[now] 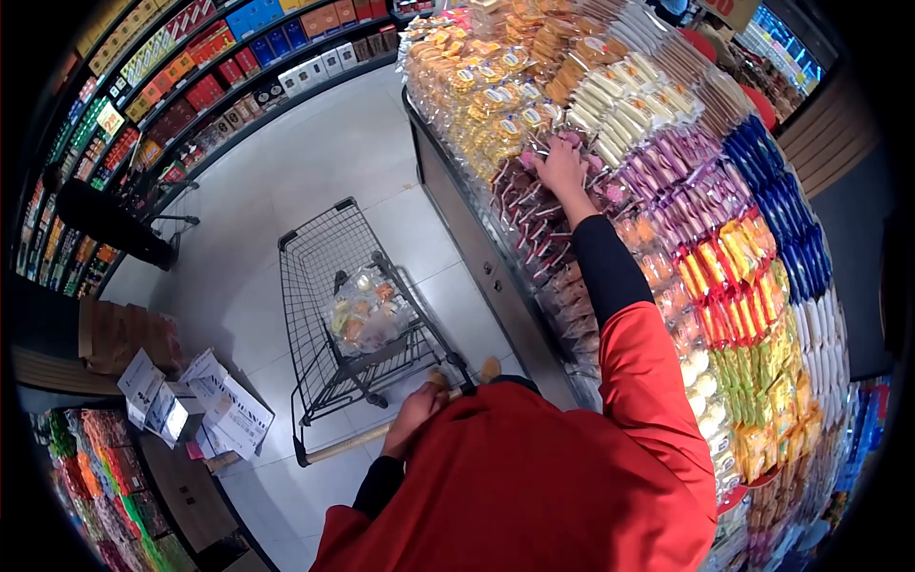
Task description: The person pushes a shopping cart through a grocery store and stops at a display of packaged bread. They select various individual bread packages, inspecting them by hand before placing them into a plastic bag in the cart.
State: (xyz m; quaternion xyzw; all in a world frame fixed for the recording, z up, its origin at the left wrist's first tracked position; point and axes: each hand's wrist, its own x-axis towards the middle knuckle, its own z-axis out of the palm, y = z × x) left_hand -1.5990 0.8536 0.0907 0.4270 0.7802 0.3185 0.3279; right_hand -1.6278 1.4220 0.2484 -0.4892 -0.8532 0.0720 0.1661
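Note:
My left hand (416, 417) is wrapped round the handle (349, 443) of a wire shopping cart (319, 315). Inside the cart lies a clear plastic bag (367, 310) of packaged food. Stretched out to the snack display, my right hand (562, 170) rests on pink and dark purple wrapped snacks (534, 205), its fingers apart; the fingertips are partly lost among the wrappers. Above that hand are yellow round packaged snacks (500, 95). To its right lie cream-coloured stick packets (634, 100) and purple packets (667, 176).
Shelves of boxed goods (229, 71) curve round the far left. A person in dark clothes (110, 219) stands by them. Cardboard boxes (124, 334) and an open printed carton (229, 405) sit on the left. The display's dark side panel (477, 253) runs along the cart's right.

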